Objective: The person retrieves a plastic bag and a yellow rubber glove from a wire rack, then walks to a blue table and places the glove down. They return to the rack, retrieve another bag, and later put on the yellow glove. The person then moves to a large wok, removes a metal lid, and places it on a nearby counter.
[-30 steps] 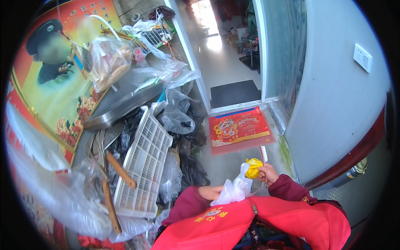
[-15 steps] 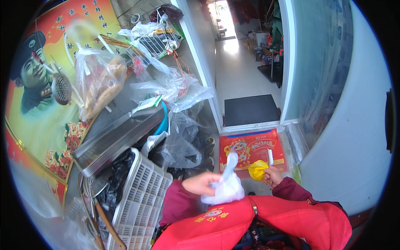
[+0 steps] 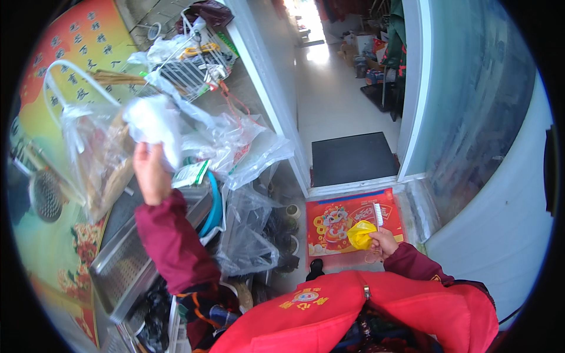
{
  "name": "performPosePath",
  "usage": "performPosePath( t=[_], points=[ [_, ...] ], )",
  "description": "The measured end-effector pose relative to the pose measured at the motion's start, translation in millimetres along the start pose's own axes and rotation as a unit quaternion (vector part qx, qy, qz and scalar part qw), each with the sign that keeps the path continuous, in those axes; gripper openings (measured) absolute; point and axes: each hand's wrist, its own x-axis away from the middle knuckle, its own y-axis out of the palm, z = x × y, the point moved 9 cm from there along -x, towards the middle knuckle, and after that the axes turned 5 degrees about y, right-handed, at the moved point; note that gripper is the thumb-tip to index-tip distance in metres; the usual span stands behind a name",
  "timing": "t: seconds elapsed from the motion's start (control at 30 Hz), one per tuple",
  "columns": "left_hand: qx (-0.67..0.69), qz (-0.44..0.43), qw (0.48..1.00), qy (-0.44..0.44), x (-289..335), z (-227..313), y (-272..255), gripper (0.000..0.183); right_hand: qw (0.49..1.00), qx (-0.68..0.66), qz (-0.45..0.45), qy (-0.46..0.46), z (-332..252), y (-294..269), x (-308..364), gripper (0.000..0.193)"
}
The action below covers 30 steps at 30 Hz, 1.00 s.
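Observation:
My left hand (image 3: 152,173) is raised at the left and closed on a crumpled white plastic bag (image 3: 156,125). That bag is held up beside a clear plastic bag (image 3: 94,153) with brown contents, in front of the wire rack. At the lower right, my right hand (image 3: 384,242) grips a crumpled yellow plastic bag (image 3: 361,235). A brush with white bristles (image 3: 378,215) sticks up from the same hand. Its fingers partly hide the brush's handle. Below both hands lies the red mat (image 3: 329,212) at the doorway.
A wire rack (image 3: 200,65) with bags stands at the far left. Nearer are perforated metal trays (image 3: 118,267), a blue basin rim (image 3: 213,203) and clear plastic bags (image 3: 250,217). A skimmer (image 3: 45,194) hangs by the poster. The doorway has a black mat (image 3: 356,159).
My left hand has swung left and forward with the white plastic bag, from in front of my body to above the cluttered shelf. My right hand keeps nearly the same place.

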Motion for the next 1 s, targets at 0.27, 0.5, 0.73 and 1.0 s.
performPosePath(
  t=[0.27,0.5,0.73,1.0],
  points=[
    [-0.417,0.078,0.852,0.305,-214.3,-3.4,-37.4,0.019,0.992,-0.02,0.097,-0.079,-50.7,5.2,-66.7,0.009],
    [-0.565,0.104,0.707,0.412,-330.6,-60.8,-11.6,0.021,0.984,-0.069,0.118,-0.118,-71.5,68.3,-112.5,0.007],
    [-0.584,0.068,0.718,0.373,-437.0,-161.8,6.6,0.026,0.97,-0.104,0.185,-0.12,-69.5,79.8,-112.2,0.006],
    [-0.503,-0.244,0.824,0.091,-562.1,-315.7,11.3,0.037,0.944,-0.16,0.262,-0.122,-60.1,58.8,-114.4,0.015]
  ],
)
